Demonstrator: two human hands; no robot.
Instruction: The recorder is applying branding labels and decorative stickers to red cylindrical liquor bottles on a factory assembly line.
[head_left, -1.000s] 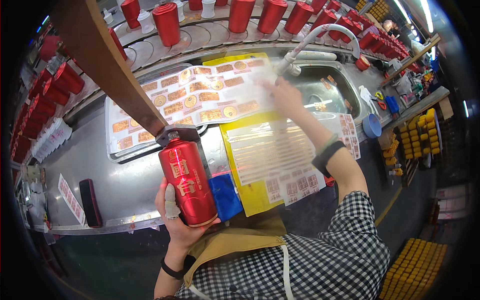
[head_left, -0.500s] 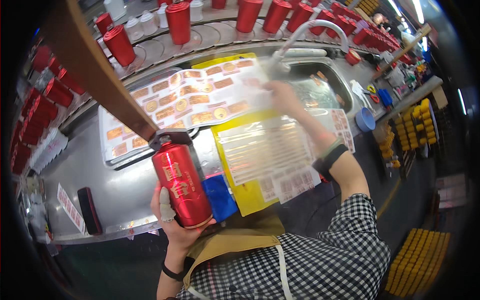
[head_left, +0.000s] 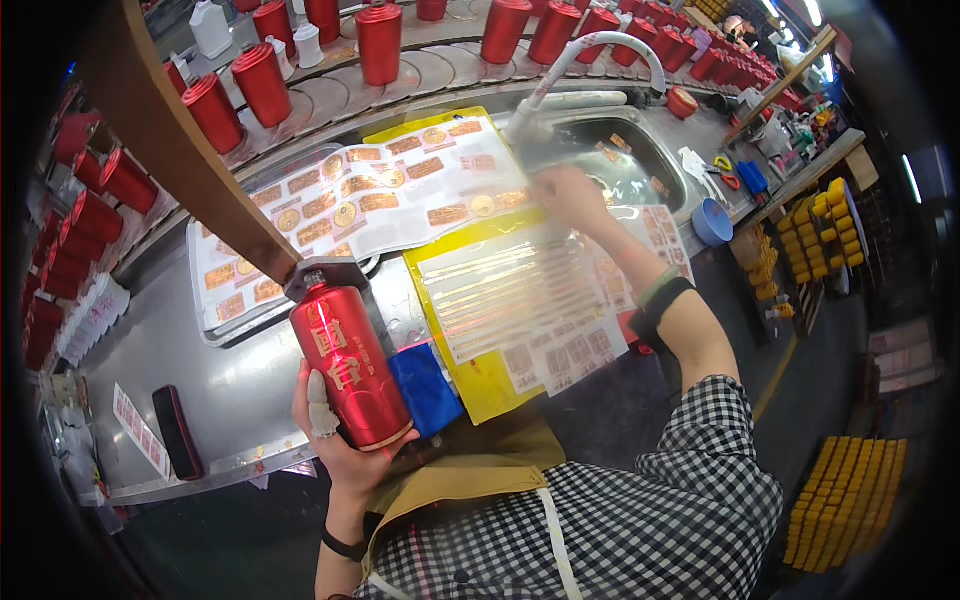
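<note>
Steel counter (head_left: pixel 250 400) fills the middle of the frame, with a curved conveyor (head_left: pixel 435 68) of red canisters (head_left: pixel 380 45) along the top and a sink (head_left: pixel 682 180) at upper right.

Left of centre, the red bottle (head_left: pixel 352 375) leans with its long axis running from upper left to lower right, its neck end against a dark bracket (head_left: pixel 345 275) at the foot of a wooden beam (head_left: pixel 190 150). The left hand (head_left: pixel 350 462) cups its base, thumb along the left flank under a pale finger cover (head_left: pixel 319 408).

Nearer the sticker sheet (head_left: pixel 375 180) is the right hand (head_left: pixel 575 200), its fingertips at the sheet's right-hand edge; the bottle lies down and to the left of them. Those fingers are blurred, so I cannot tell whether they pinch anything.

Glossy metallic red coats the cylindrical bottle, with gold characters on its front. Coppery rectangles and discs dot the white, gently rippled sheet; below it, a striped sheet (head_left: pixel 490 300) lies over flat yellow backing (head_left: pixel 492 395), beside a crumpled blue cloth (head_left: pixel 425 388).
</note>
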